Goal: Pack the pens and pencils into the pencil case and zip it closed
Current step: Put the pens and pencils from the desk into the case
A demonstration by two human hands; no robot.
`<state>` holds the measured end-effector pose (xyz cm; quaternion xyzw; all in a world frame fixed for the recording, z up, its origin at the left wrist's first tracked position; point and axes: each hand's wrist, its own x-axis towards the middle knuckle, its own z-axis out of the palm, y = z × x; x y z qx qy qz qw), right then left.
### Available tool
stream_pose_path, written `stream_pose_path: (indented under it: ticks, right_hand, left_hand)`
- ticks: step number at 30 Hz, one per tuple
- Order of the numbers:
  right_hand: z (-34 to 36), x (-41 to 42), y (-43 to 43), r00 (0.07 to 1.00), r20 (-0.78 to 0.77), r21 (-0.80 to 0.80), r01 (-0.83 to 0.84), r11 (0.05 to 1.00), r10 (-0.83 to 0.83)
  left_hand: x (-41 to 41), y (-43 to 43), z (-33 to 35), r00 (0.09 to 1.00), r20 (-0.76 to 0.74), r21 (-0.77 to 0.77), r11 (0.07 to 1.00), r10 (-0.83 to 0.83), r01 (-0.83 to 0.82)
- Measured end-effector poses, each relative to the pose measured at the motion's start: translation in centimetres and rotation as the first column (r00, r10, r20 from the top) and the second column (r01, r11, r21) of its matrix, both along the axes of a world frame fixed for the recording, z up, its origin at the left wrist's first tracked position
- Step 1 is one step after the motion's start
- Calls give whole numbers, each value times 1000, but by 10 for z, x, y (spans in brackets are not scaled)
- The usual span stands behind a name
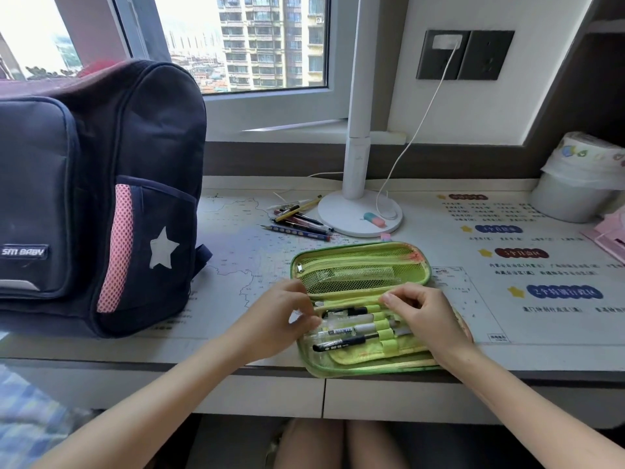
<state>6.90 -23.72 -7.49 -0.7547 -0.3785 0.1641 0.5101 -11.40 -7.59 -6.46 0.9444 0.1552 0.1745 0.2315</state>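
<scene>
Lime-green fabric fills the middle of my view: the pencil case (362, 248) lies unzipped and folded open flat at the near edge of the counter (236, 262), which is covered by a printed map mat. Its far half is a zipped mesh pocket; its near half carries elastic loops (385, 328) with several pens (341, 331), black and clear, already slid under them. The left hand (280, 316) sits at the left ends of those pens, its fingers (306, 321) curled and pinched on them. The right hand (422, 313) covers the right part of the case, fingers bent over the loops; I cannot tell whether they hold anything, and the hand hides the pens' right ends. Farther back, a loose pile of pens and pencils (299, 220) waits on the counter, just beside the round white lamp base (360, 225), on which a pink and blue eraser (374, 219) rests. A white cable (419, 130) runs from the base up to a dark wall socket (465, 55). A large navy backpack (94, 198) with a white star stands on the left. A white bin (571, 198) stands at the far right.
</scene>
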Motion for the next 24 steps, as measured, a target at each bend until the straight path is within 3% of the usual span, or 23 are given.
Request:
stream_pose_path:
  ticks: [5, 10, 16, 20, 24]
  right_hand:
    - [-1, -2, 0, 1000, -19, -3, 11, 1000, -11]
    - [-1, -2, 0, 999, -47, -20, 12, 1000, -13]
    - [1, -2, 0, 1000, -16, -36, 19, 999, -20]
    - [17, -1, 6, 988, 154, -94, 30, 995, -15]
    - [42, 8, 37, 960, 279, -123, 16, 992, 20]
  left_hand:
    - [6, -7, -3, 998, -40, 87, 995, -43, 46]
    - [19, -17, -10, 1000, 14, 151, 988, -15, 13]
    - [21, -15, 1, 996, -82, 160, 987, 30, -17]
    - [22, 7, 27, 997, -49, -45, 997, 65, -68]
    - [43, 52, 32, 960, 76, 16, 962, 270, -271]
